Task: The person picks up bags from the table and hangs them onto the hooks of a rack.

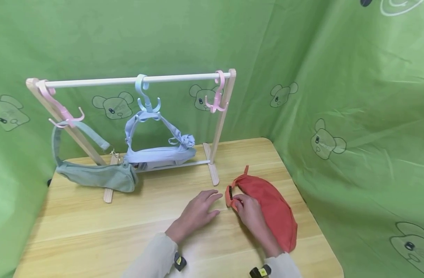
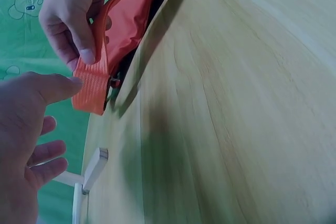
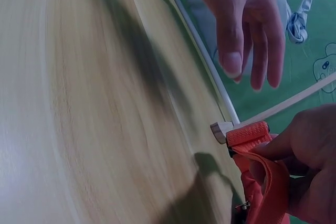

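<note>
A red waist bag [image 1: 272,206] lies on the right part of the table, with an orange webbing strap [image 2: 92,85] and a dark buckle [image 1: 230,192] at its left end. My right hand [image 1: 250,212] pinches the strap between thumb and fingers; the right wrist view shows the orange strap [image 3: 270,174] looping over them. Just left of it, my left hand [image 1: 198,210] hovers with fingers spread and nothing in them. In the left wrist view, the left thumb reaches right to the strap's edge.
A wooden rack with a white rail [image 1: 184,78] stands at the back left. A green bag [image 1: 97,175] hangs from its left pink hook and a light blue bag [image 1: 159,154] from the blue hook [image 1: 145,96]. The right pink hook [image 1: 217,96] is bare. Green cloth surrounds the table.
</note>
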`<move>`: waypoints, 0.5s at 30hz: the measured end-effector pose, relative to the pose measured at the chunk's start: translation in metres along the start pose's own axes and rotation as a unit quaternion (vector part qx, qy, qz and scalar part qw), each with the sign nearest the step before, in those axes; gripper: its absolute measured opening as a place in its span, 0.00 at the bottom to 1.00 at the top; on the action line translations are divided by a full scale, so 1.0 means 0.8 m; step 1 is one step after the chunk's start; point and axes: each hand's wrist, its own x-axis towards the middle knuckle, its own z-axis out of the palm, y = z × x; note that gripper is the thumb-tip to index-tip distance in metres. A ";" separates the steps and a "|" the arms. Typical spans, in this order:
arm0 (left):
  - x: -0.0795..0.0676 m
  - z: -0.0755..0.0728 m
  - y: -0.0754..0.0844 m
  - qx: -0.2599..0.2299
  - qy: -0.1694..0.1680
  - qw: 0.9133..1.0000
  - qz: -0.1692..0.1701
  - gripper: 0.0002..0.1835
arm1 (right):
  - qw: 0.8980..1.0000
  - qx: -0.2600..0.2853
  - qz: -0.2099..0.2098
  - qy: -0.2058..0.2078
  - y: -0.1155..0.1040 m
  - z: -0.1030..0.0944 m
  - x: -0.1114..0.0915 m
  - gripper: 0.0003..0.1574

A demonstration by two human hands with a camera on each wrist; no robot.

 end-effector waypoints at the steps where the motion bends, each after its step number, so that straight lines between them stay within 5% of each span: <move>1: 0.001 0.001 0.001 0.001 0.004 1.000 0.006 0.31 | 1.000 0.000 0.000 -0.002 -0.001 0.000 0.000 0.07; 15: 0.011 0.007 0.011 -0.019 0.018 0.999 0.026 0.27 | 0.999 0.019 0.000 -0.033 -0.022 -0.005 -0.002 0.04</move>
